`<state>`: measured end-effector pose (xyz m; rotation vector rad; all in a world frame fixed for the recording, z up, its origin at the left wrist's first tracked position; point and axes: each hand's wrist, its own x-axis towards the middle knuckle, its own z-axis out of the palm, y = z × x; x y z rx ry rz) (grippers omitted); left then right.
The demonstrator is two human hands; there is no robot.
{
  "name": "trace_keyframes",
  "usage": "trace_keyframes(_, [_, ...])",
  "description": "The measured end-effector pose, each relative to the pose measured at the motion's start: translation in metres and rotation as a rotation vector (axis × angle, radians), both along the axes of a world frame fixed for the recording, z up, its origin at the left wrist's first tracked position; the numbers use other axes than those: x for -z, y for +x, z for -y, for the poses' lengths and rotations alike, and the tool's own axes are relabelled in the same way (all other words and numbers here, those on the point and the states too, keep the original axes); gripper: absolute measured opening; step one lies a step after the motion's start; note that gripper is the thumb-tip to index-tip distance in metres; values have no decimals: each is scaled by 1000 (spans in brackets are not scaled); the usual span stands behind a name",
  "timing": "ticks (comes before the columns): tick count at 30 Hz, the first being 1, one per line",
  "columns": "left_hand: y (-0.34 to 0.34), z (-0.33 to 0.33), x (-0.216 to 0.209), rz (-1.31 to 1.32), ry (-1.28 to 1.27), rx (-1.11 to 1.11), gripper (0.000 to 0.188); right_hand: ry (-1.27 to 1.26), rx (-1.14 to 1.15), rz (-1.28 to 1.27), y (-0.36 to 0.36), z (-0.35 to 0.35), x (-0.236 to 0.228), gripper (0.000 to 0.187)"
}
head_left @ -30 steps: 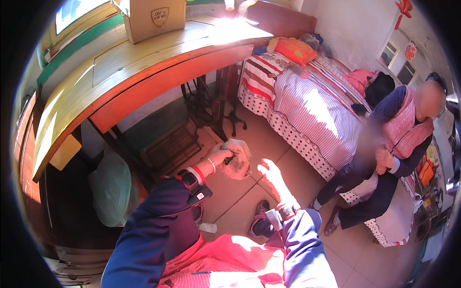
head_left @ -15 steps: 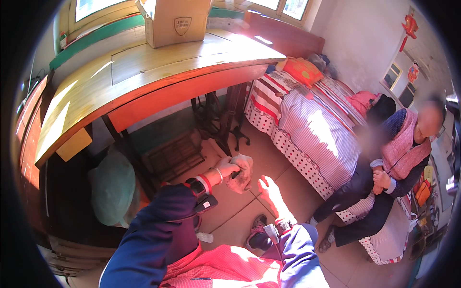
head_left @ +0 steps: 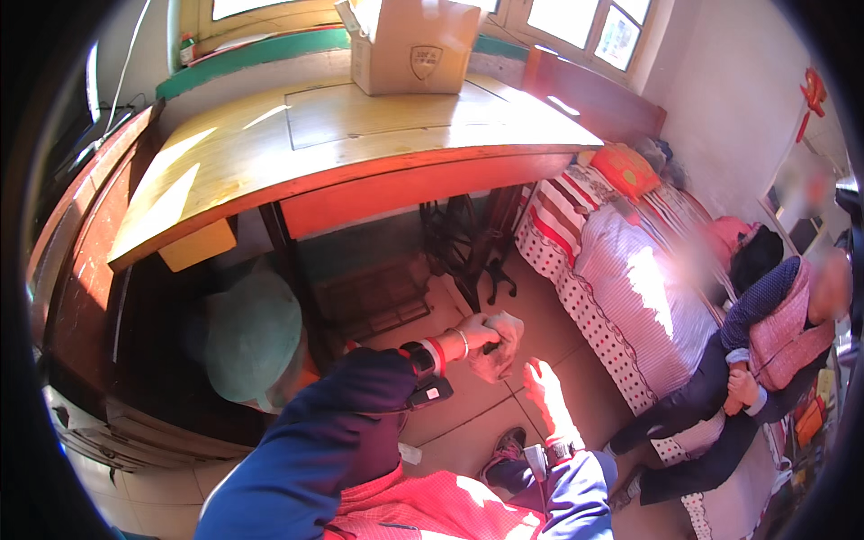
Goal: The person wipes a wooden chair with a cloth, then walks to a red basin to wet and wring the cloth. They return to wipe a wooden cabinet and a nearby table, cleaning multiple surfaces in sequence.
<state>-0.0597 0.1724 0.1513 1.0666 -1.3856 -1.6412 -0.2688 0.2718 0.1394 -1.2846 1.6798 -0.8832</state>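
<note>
My left hand (head_left: pixel 474 334) is closed on a crumpled greyish-beige cloth (head_left: pixel 500 353), which hangs below the fingers over the tiled floor, in front of the sewing-machine table. The cloth has darker smudges on it. A little to its right, my right hand (head_left: pixel 544 389) is in bright sun, with its fingers apart and slightly bent. Nothing shows in it, and it does not touch the cloth. Both wrists carry straps with small devices.
The wooden table (head_left: pixel 216 171) bears a cardboard box (head_left: pixel 414 54). Underneath are an iron treadle stand (head_left: pixel 450 234) and a pale green plastic-covered thing (head_left: pixel 254 337). At right, a person (head_left: pixel 765 360) sits by the bed (head_left: pixel 621 261) with legs stretched toward me. A dark wooden cabinet (head_left: pixel 81 261) stands left.
My view has turned left, so the table, bed and seated person appear farther right. My left hand still grips the cloth; my right hand stays apart from it.
</note>
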Motion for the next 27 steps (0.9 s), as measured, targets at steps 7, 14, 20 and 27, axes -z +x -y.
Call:
trace_keyframes(7, [14,-14,-34,206,-56,-65,45,23,109,136,5,-14,-20,44])
trace_keyframes(14, [26,-25,-25,77,-14,-56,39,80,158,411,25,-71,-8,38])
trace_keyframes(20, [16,-43,18,-274,-27,24,29,97,105,355,36,-99,-3,35])
trace_keyframes(27, [39,-122,13,48,-24,-66,39,218,94,318,53,-115,-3,49])
